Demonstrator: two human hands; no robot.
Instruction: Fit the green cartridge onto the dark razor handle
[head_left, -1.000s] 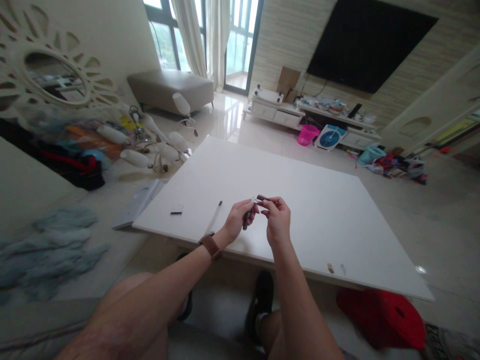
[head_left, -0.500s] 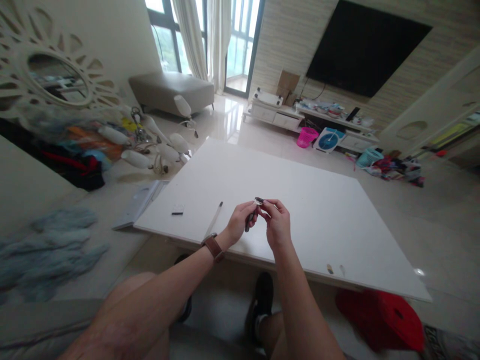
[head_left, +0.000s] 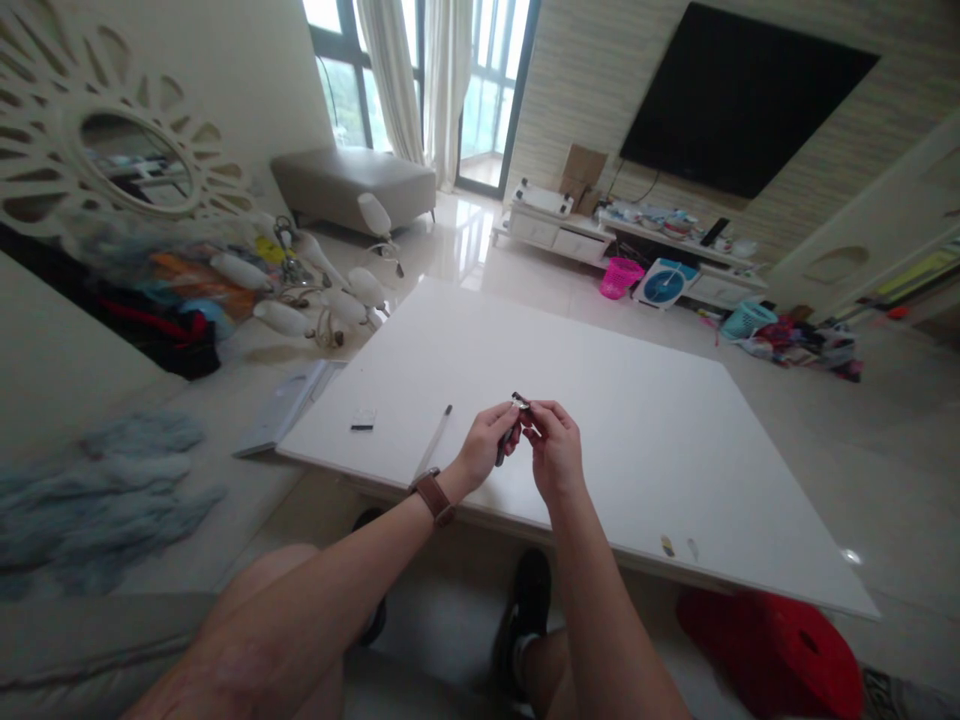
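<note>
Both my hands meet above the near middle of a white tabletop (head_left: 540, 350). My left hand (head_left: 484, 443) is closed around a small dark-handled tool (head_left: 503, 447), whose handle sticks out below the fingers. At its upper end shows a shiny metal and black part (head_left: 520, 401), too small to name. My right hand (head_left: 556, 440) pinches at this end from the right, fingers bent and closed; its fingertips partly cover the part. Left of my hands lie a slim pale stick with a dark tip (head_left: 435, 440) and a small clear packet with a black strip (head_left: 363, 420).
Near the front right edge lie a small yellow-and-dark piece (head_left: 667, 546) and a small clear piece (head_left: 693, 549). A red roll (head_left: 787, 650) is on the floor at right. A lamp with white shades (head_left: 330, 300) stands beyond the left edge.
The view has shifted slightly, so the room sits a little farther right. The black part at the tool's upper end now tilts up and away from the metal; both hands keep their hold.
</note>
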